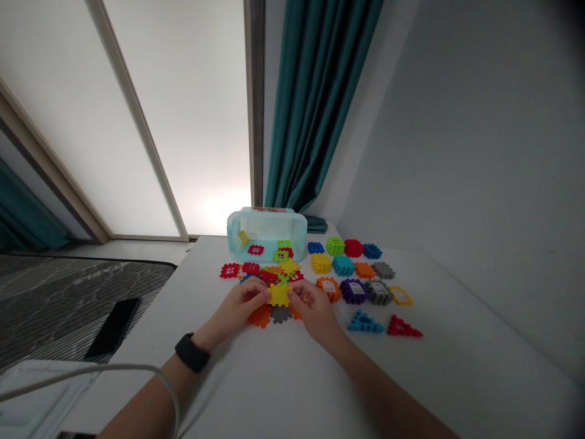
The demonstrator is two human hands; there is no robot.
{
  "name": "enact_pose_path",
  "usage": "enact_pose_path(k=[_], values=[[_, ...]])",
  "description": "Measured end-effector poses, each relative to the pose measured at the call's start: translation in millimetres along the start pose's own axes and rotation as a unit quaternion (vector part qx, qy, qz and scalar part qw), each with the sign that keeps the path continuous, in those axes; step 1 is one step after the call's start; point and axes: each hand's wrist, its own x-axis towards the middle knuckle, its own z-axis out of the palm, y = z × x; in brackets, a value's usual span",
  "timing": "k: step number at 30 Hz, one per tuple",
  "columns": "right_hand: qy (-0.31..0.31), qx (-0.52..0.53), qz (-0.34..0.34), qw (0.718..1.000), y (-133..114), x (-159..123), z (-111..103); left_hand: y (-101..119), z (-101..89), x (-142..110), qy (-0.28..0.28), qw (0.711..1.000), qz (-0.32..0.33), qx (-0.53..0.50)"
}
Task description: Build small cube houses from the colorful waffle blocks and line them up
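Note:
Both my hands pinch a yellow square building tile (pixel 280 295) with toothed edges, one at each side. My left hand (pixel 244 302), with a dark watch on its wrist, grips the left edge. The right edge is between the fingers of my right hand (pixel 315 308). Under and around the hands lie loose tiles: an orange tile (pixel 259 316), a grey tile (pixel 280 314) and, just behind, a mixed pile with a yellow tile (pixel 289 267) and several red ones. Part of that pile is hidden by my hands.
A clear light-blue tub (pixel 234 244) lies on its side behind the pile, several tiles inside. To the right stand rows of colour-sorted stacks, such as a purple stack (pixel 353 291). Blue triangles (pixel 364 322) and red triangles (pixel 403 327) lie nearer. A white cable (pixel 132 367) crosses lower left.

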Motion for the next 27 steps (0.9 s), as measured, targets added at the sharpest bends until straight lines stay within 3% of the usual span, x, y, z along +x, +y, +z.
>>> enact_pose_path(k=[4,8,16,23,27], values=[[-0.001,-0.123,-0.181,0.976,2.1,-2.4,-6.5,1.0,-2.3,-1.7,-0.012,0.997,0.023,0.068],[-0.005,-0.167,-0.273,0.947,4.4,-4.3,-7.0,1.6,-2.9,-4.3,0.009,0.989,0.07,0.128],[0.012,-0.199,-0.302,0.932,5.2,-4.8,-6.6,2.2,-4.2,-6.4,0.011,0.97,0.129,0.207],[-0.033,-0.264,-0.289,0.92,1.0,-2.4,-10.9,-12.3,-10.2,-7.0,0.095,0.931,0.197,0.292],[-0.044,-0.283,-0.307,0.908,-0.1,0.6,-14.7,-19.1,-12.2,-6.8,0.104,0.913,0.224,0.326]])
